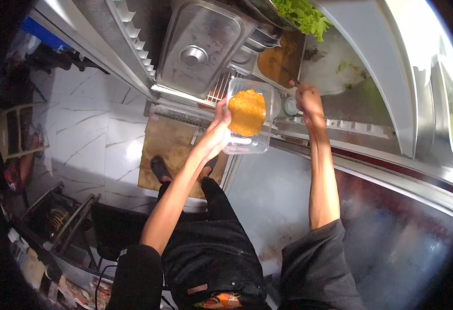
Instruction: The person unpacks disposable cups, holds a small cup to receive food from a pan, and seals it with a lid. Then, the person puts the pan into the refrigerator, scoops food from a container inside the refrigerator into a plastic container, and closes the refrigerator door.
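A clear plastic container [265,143] holds a mound of thick orange paste [247,113]. My left hand [218,129] grips the container by its left side, above the fridge's front edge. To the right, my right hand [309,101] is closed around the handle of a utensil whose far end reaches toward a metal pan. In that pan lies more orange paste [274,63]. The utensil's far end is hard to make out.
A lidded steel pan [200,46] stands inside the open fridge, with a wire rack [219,88] beside it. Green lettuce [304,18] is at the top. A floor mat [159,150] lies under my feet; a black-framed cart [61,222] stands at the lower left.
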`<state>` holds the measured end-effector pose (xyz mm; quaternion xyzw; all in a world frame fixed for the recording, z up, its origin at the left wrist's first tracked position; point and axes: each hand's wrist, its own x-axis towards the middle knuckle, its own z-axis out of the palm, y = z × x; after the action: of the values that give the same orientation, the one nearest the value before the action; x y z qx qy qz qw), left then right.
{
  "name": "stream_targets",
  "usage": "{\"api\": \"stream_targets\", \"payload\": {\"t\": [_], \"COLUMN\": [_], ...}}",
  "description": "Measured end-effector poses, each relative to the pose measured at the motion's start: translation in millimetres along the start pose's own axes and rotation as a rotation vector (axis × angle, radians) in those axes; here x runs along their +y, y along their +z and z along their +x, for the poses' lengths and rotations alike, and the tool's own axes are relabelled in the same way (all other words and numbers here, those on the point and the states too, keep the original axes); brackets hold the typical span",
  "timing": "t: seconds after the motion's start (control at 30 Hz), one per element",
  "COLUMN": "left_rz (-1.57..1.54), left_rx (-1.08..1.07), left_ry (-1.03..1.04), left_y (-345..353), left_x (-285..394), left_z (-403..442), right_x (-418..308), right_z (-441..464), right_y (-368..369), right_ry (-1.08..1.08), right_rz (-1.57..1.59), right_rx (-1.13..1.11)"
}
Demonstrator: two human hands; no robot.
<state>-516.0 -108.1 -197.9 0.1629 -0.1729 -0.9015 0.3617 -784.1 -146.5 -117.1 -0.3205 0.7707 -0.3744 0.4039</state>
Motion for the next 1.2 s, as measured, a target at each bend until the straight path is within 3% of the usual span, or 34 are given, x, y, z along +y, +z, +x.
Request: {"api": "stream_targets", "payload": {"t": [0.07, 0.27, 0.47, 0.57, 0.67, 0.77, 0.87, 0.97, 1.2], "left_rz": [0.039, 0.001, -0.028, -0.006, -0.009, -0.018, -0.021, -0.014, -0.022], "left_rx": [-0.016, 0.005, 0.035, 0.03, 0.026, 0.031, 0.038, 0.058, -0.007], "left_ry": [0.027, 0.031, 0.003, 0.021, 0.028, 0.031, 0.018, 0.015, 0.02], "left_y": [-2, -1, 12, 16, 18, 20, 20, 20, 16], "left_x": [0, -2, -1, -2, -4, -5, -6, -7, -5], "left_z": [1, 10, 22, 28, 31, 32, 32, 31, 32], "right_x": [-5, -10, -26, -21, -2, 11, 3, 0, 18], "right_z": [-19, -43, -68, -71, -59, -55, -65, -72, -68], "right_y": [8, 7, 6, 7, -1, 5, 12, 20, 17], "right_ry": [0.031, -0.118, 0.012, -0.063, -0.272, -0.479, -0.53, -0.378, -0.464], "right_rz": [0.145, 0.126, 0.24, 0.104, -0.185, -0.585, -0.678, -0.688, -0.734], "right_rx": [0.037, 0.087, 0.128, 0.156, 0.205, 0.419, 0.479, 0.477, 0.539]}}
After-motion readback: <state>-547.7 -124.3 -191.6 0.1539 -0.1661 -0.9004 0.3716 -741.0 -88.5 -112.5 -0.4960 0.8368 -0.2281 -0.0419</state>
